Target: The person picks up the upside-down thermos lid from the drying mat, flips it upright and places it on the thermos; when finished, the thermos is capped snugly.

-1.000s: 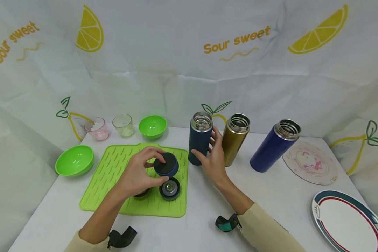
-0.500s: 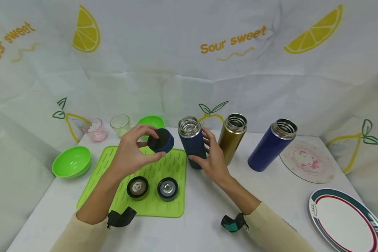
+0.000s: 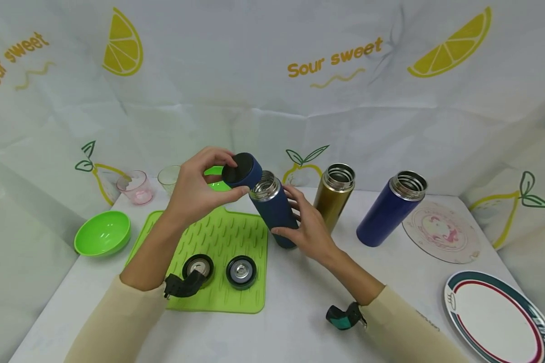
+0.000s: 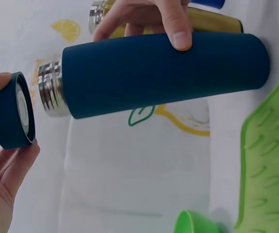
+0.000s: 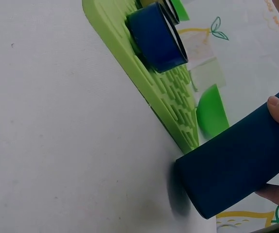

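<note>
In the head view my left hand (image 3: 195,191) pinches a dark blue bottle lid (image 3: 250,170) by its rim, black top towards me. Right beside it is the steel mouth of a dark blue thermos bottle (image 3: 277,214), which leans left in the grip of my right hand (image 3: 311,227). A small gap shows between lid (image 4: 6,116) and bottle mouth (image 4: 51,87) in the left wrist view. Whether the bottle's base touches the table is unclear. Two more lids lie underside up on the green mat (image 3: 222,237): one lid (image 3: 241,272) in plain view, another (image 3: 197,262) partly behind the left wrist camera.
A gold bottle (image 3: 333,199) and a violet-blue bottle (image 3: 388,214), both uncapped, stand to the right. Further right are a round pink mat (image 3: 441,233) and a plate (image 3: 495,320). Green bowls (image 3: 102,233) and a pink glass (image 3: 137,189) are on the left.
The left hand has lifted the lid up from over the mat to the bottle's mouth. My right hand has tilted the dark blue bottle leftward, towards the lid.
</note>
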Action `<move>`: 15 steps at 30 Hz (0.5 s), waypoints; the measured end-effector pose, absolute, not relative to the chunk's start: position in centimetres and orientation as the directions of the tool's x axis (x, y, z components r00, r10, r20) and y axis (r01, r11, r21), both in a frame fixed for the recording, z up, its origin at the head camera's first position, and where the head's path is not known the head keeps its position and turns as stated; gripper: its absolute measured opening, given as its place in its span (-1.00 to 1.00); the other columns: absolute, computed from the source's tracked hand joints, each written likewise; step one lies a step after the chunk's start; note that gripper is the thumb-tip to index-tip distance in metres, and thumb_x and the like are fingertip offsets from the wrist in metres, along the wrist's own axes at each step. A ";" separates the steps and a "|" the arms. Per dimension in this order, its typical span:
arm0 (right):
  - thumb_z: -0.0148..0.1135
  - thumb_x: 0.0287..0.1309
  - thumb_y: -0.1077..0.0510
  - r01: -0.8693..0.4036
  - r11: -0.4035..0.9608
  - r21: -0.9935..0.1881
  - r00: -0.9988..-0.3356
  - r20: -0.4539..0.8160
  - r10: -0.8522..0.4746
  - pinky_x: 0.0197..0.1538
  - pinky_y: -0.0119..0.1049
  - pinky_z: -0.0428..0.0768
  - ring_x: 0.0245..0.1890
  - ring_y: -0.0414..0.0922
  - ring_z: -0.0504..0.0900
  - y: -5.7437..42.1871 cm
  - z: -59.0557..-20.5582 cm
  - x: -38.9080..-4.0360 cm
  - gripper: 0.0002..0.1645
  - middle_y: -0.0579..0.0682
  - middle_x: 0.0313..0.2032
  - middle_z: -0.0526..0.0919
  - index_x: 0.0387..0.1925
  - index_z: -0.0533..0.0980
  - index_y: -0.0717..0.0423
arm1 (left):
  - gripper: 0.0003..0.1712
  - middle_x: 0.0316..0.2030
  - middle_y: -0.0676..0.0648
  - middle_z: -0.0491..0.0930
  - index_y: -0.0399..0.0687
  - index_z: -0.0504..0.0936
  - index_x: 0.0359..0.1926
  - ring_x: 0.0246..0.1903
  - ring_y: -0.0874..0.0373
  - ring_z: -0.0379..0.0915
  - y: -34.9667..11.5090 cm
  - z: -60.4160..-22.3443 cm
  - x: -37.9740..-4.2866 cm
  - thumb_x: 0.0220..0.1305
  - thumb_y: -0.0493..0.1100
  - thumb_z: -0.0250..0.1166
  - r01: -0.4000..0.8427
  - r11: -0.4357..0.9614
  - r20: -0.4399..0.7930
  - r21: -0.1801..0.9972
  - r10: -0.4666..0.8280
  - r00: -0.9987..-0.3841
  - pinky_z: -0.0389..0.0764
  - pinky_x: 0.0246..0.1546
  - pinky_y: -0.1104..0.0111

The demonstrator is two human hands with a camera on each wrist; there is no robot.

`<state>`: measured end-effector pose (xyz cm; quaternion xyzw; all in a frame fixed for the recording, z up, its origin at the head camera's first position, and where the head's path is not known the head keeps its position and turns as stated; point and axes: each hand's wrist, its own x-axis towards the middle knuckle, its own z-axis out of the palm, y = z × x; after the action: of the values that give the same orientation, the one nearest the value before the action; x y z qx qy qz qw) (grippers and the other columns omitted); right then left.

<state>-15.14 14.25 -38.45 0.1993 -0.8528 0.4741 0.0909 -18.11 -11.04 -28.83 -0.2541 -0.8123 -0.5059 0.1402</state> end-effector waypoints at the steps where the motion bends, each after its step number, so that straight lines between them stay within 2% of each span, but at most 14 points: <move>1: 0.59 -0.03 0.27 -0.430 0.470 -0.771 -0.901 0.340 -0.268 0.30 0.18 0.59 0.41 0.22 0.47 14.3 -38.4 -15.2 0.23 0.14 0.49 0.35 0.56 0.09 -0.14 | -0.53 0.08 -0.10 0.61 -0.20 0.64 -0.07 0.05 0.10 0.62 -10.8 -28.8 -18.2 -0.02 -0.28 0.61 0.562 0.355 0.489 0.747 0.280 -0.826 0.75 -0.06 0.34; 6: 0.59 -0.03 0.27 -0.443 0.461 -0.769 -0.891 0.322 -0.319 0.31 0.15 0.59 0.45 0.16 0.44 14.4 -38.2 -15.4 0.22 0.13 0.47 0.37 0.58 0.09 -0.11 | -0.51 0.10 -0.10 0.60 -0.19 0.63 -0.06 0.05 0.07 0.63 -9.7 -28.8 -18.5 -0.04 -0.26 0.62 0.577 0.332 0.485 0.746 0.323 -0.813 0.76 -0.05 0.07; 15: 0.58 -0.01 0.26 -0.443 0.465 -0.767 -0.888 0.305 -0.343 0.37 0.14 0.52 0.47 0.15 0.41 14.5 -38.0 -15.4 0.23 0.11 0.51 0.32 0.58 0.08 -0.10 | -0.50 0.04 -0.11 0.62 -0.14 0.63 -0.05 0.05 0.03 0.63 -9.5 -29.8 -18.6 -0.03 -0.21 0.62 0.542 0.339 0.428 0.768 0.358 -0.830 0.76 -0.04 0.02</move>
<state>-15.41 14.51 -37.99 0.2300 -0.8542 0.4633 0.0538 -18.57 -9.53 -29.79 -0.2767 -0.8132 -0.5037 0.0917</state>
